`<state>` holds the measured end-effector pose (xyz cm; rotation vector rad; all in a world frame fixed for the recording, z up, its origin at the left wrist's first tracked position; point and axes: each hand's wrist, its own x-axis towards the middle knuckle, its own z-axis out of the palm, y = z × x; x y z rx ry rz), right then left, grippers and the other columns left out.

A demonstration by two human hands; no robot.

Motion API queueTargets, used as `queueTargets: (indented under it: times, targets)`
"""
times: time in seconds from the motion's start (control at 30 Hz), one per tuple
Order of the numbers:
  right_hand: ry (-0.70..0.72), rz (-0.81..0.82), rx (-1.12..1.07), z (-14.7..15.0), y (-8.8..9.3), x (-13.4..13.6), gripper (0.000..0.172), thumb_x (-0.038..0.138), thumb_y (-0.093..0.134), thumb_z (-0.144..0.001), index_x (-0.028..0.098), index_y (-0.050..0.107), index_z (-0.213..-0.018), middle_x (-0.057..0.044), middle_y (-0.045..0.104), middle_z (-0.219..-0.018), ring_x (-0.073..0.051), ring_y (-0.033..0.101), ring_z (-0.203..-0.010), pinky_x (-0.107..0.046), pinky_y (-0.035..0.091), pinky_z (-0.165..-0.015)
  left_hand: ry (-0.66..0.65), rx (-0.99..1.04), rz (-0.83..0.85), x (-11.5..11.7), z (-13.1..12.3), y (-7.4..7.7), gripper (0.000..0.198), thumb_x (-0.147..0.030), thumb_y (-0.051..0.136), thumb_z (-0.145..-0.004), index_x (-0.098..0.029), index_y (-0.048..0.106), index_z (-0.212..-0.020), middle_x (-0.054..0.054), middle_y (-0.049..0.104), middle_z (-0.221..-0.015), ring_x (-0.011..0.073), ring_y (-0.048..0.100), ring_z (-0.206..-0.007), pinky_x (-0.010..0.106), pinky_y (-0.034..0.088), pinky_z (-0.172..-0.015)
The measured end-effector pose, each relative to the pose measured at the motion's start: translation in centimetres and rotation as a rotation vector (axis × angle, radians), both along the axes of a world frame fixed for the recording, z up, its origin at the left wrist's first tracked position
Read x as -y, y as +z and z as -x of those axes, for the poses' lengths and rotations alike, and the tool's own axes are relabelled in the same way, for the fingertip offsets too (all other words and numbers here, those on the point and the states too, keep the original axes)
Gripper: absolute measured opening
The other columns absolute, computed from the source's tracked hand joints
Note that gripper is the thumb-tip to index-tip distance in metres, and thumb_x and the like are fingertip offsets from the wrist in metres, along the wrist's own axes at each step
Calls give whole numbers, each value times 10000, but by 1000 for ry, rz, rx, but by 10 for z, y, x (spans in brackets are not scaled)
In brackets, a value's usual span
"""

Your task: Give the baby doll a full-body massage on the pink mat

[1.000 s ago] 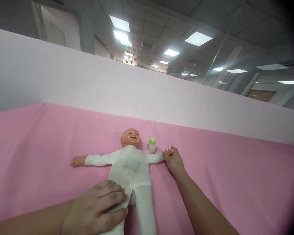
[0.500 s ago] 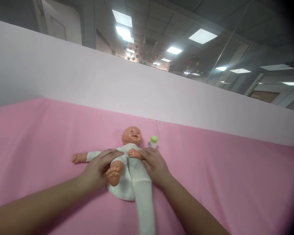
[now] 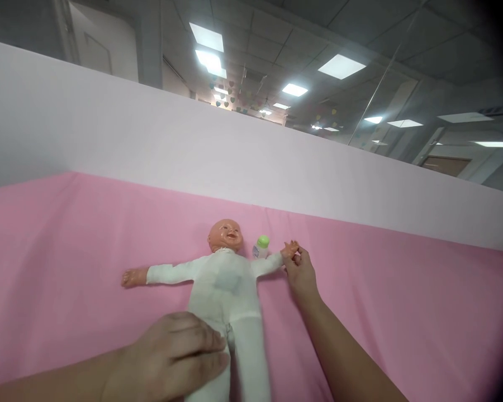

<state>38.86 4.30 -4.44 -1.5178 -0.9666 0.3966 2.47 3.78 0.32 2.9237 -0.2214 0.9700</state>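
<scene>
A baby doll [image 3: 224,282] with a white cloth body lies on its back, head away from me and arms spread to both sides. My left hand [image 3: 180,354] lies over the doll's leg at the left, fingers wrapped across the upper part; the foot below is out of sight. At the right, my right hand [image 3: 302,273] pinches the doll's small plastic hand [image 3: 290,249] between thumb and fingers. Just above that arm stands a small bottle [image 3: 261,246] with a green cap, close to the doll's head.
Pink cloth [image 3: 381,290] with soft folds covers the surface under the doll. A white panel [image 3: 193,145] rises along the far side. Beyond it are lit ceiling lamps [image 3: 341,66] and a pale door [image 3: 104,39].
The doll's raised leg has come down under my left hand, which moved toward me. My right hand has drawn the doll's arm off its chest and out to the right.
</scene>
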Motion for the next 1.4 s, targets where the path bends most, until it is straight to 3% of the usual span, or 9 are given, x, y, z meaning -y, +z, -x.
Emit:
queueTargets:
  times: [0.1, 0.2, 0.37, 0.47, 0.63, 0.87, 1.1, 1.23, 1.4]
  targets:
    - [-56, 269, 56, -19, -9, -4, 587, 441, 669, -852, 166, 514, -1346, -138, 711, -1248, -281, 687, -1112, -400, 520, -962, -61, -57, -29, 5, -5, 6, 469, -273, 427, -988, -139, 543, -1422, 141, 749, -1092, 249, 719, -978, 388, 602, -904]
    - [-51, 364, 199, -24, -13, -5, 520, 435, 661, -840, 177, 564, -1281, -124, 723, -1218, -290, 682, -1130, -414, 499, -986, -48, -12, 8, 2, -7, 0, 457, -226, 427, -972, -122, 541, -1403, 159, 729, -1096, 258, 702, -997, 405, 592, -897]
    - [-73, 125, 170, 1, -3, 1, 652, 498, 705, -838, 207, 484, -1379, -89, 747, -1103, -255, 725, -966, -375, 569, -843, 174, 206, 137, -19, -2, -18, 560, -117, 516, -895, -226, 485, -1444, 129, 681, -1198, 250, 664, -1110, 375, 584, -923]
    - [21, -32, 222, 27, 3, 5, 563, 468, 686, -879, 230, 534, -1365, -82, 735, -1145, -226, 721, -907, -356, 588, -797, 353, 202, 188, -38, -2, -24, 539, -124, 541, -896, -278, 517, -1411, 86, 657, -1279, 248, 633, -1192, 394, 550, -1008]
    - [327, -96, 718, 65, 6, 8, 361, 308, 587, -973, 310, 644, -1330, -48, 701, -1263, -244, 639, -1128, -447, 498, -1025, 500, 61, 519, -61, -10, -27, 360, -203, 560, -939, -253, 643, -1286, 70, 662, -1256, 226, 653, -1135, 343, 573, -944]
    - [305, -56, 694, 66, 8, 10, 319, 297, 581, -973, 297, 659, -1283, -46, 713, -1223, -249, 637, -1114, -444, 499, -1008, 395, 120, 427, -59, -5, -27, 437, -171, 562, -919, -260, 577, -1347, 66, 674, -1248, 229, 655, -1132, 361, 558, -959]
    - [26, -36, 214, 21, 5, 8, 621, 520, 564, -961, 249, 411, -1499, -99, 668, -1315, -224, 686, -1055, -336, 556, -861, -16, 139, 126, -16, -3, -1, 511, -253, 492, -964, -192, 470, -1471, 131, 715, -1092, 243, 700, -981, 378, 595, -861]
    - [-155, 243, 248, -7, -1, 2, 587, 558, 601, -893, 198, 529, -1352, -98, 733, -1124, -253, 699, -975, -350, 531, -835, -127, -2, 129, 0, -11, 6, 490, -250, 479, -947, -208, 519, -1433, 115, 745, -991, 237, 725, -866, 363, 606, -819]
    - [-109, 510, 448, -20, -6, -2, 459, 550, 542, -903, 191, 635, -1173, -106, 740, -1017, -297, 688, -962, -387, 497, -820, -124, 18, 183, -2, -14, 0, 472, -219, 508, -924, -202, 550, -1394, 109, 736, -928, 233, 721, -817, 341, 606, -747]
